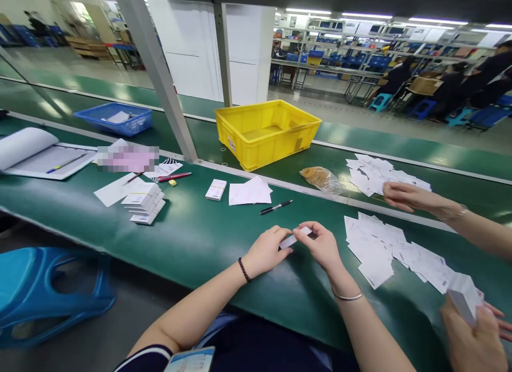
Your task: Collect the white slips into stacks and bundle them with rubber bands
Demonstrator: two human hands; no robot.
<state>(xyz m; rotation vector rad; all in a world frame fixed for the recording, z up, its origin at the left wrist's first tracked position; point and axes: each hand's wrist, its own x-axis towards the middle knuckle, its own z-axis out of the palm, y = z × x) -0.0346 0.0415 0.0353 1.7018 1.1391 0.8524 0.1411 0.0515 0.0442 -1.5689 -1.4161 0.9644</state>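
Low over the green table, my left hand (269,249) and my right hand (320,245) hold a small stack of white cards (295,237) between them. The fingers of both hands pinch its two ends, and its narrow edge faces me. Just beyond lies a black pen (276,207). Behind the pen are loose white sheets (250,191) and a small neat stack of cards (216,190). Further left, several banded card stacks (144,202) lie piled together. A spread of loose white cards (374,246) lies to the right of my right hand.
A yellow bin (268,137) and a blue basket (116,119) stand behind. A plastic bag of rubber bands (321,178) lies near more scattered cards (372,172). Co-workers' hands reach in: one hand (412,195) at those cards, others (472,329) holding a card stack. A blue stool (48,292) stands left.
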